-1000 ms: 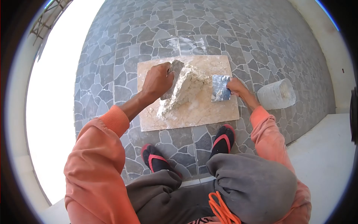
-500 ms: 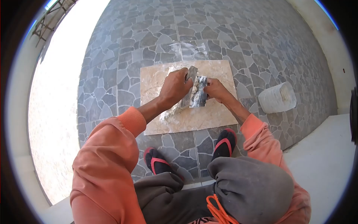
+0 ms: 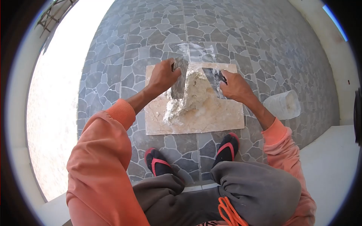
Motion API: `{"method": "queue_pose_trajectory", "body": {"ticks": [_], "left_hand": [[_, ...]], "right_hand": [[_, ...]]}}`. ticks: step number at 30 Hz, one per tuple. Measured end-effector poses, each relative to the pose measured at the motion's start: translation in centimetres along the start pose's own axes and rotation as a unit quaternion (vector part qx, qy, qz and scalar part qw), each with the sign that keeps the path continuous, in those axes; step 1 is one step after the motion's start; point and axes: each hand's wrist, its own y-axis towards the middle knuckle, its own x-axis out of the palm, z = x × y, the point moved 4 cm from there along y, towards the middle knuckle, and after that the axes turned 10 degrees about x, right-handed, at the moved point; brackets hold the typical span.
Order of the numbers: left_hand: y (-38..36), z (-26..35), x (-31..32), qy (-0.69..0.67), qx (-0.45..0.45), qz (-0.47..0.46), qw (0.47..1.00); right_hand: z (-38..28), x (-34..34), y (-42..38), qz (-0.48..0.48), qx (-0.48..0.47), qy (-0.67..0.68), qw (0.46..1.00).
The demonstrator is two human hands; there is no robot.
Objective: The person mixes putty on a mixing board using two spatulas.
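Observation:
A beige tile (image 3: 211,120) lies flat on the grey stone-pattern floor and carries a heap of whitish putty (image 3: 193,94). My left hand (image 3: 163,76) grips a metal scraper (image 3: 178,84) whose blade stands on the left side of the heap. My right hand (image 3: 235,86) grips a second scraper (image 3: 215,78) at the heap's upper right side. The two blades flank the putty, a heap's width apart.
A white plastic bucket (image 3: 283,104) lies on its side to the right of the tile. My feet in red-strapped sandals (image 3: 162,164) rest on the floor just below the tile. A pale raised ledge (image 3: 332,158) runs at the lower right, and a bright wall stands at left.
The two scrapers, pressed together over the putty half a second ago, have moved apart to either side of the heap. The heap now stands exposed between them.

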Motion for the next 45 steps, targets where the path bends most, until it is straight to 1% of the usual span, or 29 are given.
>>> {"method": "queue_pose_trajectory", "body": {"ticks": [1, 4, 5, 7, 10, 12, 14, 15, 16, 19, 22, 23, 26, 27, 30, 31, 33, 35, 38, 39, 42, 43, 45], "left_hand": [[0.0, -0.9, -0.9, -0.007, -0.013, 0.017, 1.000], [-0.8, -2.0, -3.0, -0.037, -0.043, 0.051, 0.997], [-1.3, -2.2, -3.6, -0.048, -0.052, 0.060, 0.996], [-2.2, -3.3, -3.6, -0.011, -0.051, 0.039, 0.998], [-3.4, -3.9, -3.4, 0.007, -0.056, 0.031, 0.998], [-4.2, -3.5, -3.4, -0.003, -0.058, 0.035, 0.998], [-4.8, -3.1, -3.5, -0.021, -0.060, 0.046, 0.997], [-5.1, -3.1, -3.4, -0.049, -0.063, 0.050, 0.996], [-5.2, -3.2, -3.6, -0.044, -0.060, 0.052, 0.996], [-5.9, -4.0, -3.6, -0.040, -0.067, 0.059, 0.995], [-6.0, -4.7, -3.4, -0.056, -0.084, 0.063, 0.993], [-5.9, -4.6, -3.5, -0.057, -0.083, 0.063, 0.993], [-5.8, -3.8, -3.1, -0.076, -0.089, 0.055, 0.992], [-5.8, -3.6, -3.1, -0.084, -0.095, 0.052, 0.991], [-6.2, -3.3, -2.8, -0.085, -0.087, 0.043, 0.992], [-6.2, -3.6, -2.7, -0.082, -0.093, 0.040, 0.991], [-6.3, -4.4, -2.3, -0.077, -0.107, 0.032, 0.991], [-6.1, -4.5, -2.2, -0.072, -0.102, 0.031, 0.992], [-5.5, -4.1, -2.5, -0.045, -0.091, 0.030, 0.994], [-5.3, -4.0, -2.6, -0.036, -0.089, 0.033, 0.995], [-5.7, -4.2, -2.9, -0.033, -0.086, 0.038, 0.995], [-5.8, -4.2, -3.0, -0.037, -0.084, 0.038, 0.995], [-6.1, -5.0, -3.1, -0.045, -0.094, 0.038, 0.994]], "right_hand": [[-0.3, 0.3, -0.1, 0.012, -0.063, -0.051, 0.997], [-1.9, 1.8, -0.7, 0.058, -0.183, -0.179, 0.965], [-2.5, 2.6, -0.6, 0.048, -0.201, -0.217, 0.954], [-4.6, 4.3, -0.7, 0.029, -0.236, -0.293, 0.926], [-5.4, 9.3, -0.9, 0.016, -0.294, -0.336, 0.895], [-4.0, 12.3, -0.8, -0.008, -0.301, -0.333, 0.894], [-3.6, 12.3, -0.5, -0.021, -0.316, -0.338, 0.886], [-3.2, 11.7, -0.6, -0.026, -0.326, -0.344, 0.880], [-3.4, 10.6, -0.8, -0.030, -0.334, -0.350, 0.874], [-5.0, 6.4, -1.9, 0.013, -0.314, -0.353, 0.881], [-6.3, 4.8, -1.1, 0.056, -0.292, -0.361, 0.884], [-5.9, 6.1, -0.7, 0.080, -0.312, -0.352, 0.879], [-2.4, 12.4, -0.3, 0.018, -0.351, -0.371, 0.859], [-2.1, 12.7, -0.7, -0.011, -0.337, -0.393, 0.856], [-1.1, 10.7, -0.1, -0.038, -0.334, -0.394, 0.855], [-2.2, 8.8, -0.2, -0.043, -0.322, -0.399, 0.858], [-4.5, 6.5, -0.4, 0.016, -0.334, -0.374, 0.865], [-6.6, 5.9, -1.0, 0.058, -0.345, -0.362, 0.864], [-5.0, 11.9, -1.0, 0.038, -0.405, -0.328, 0.853], [-4.6, 12.7, -1.5, 0.001, -0.397, -0.337, 0.854], [-2.8, 11.0, -0.7, -0.006, -0.384, -0.371, 0.846], [-3.6, 8.7, -1.3, -0.007, -0.372, -0.369, 0.852], [-3.2, 6.1, -2.5, 0.028, -0.331, -0.294, 0.896]]}}
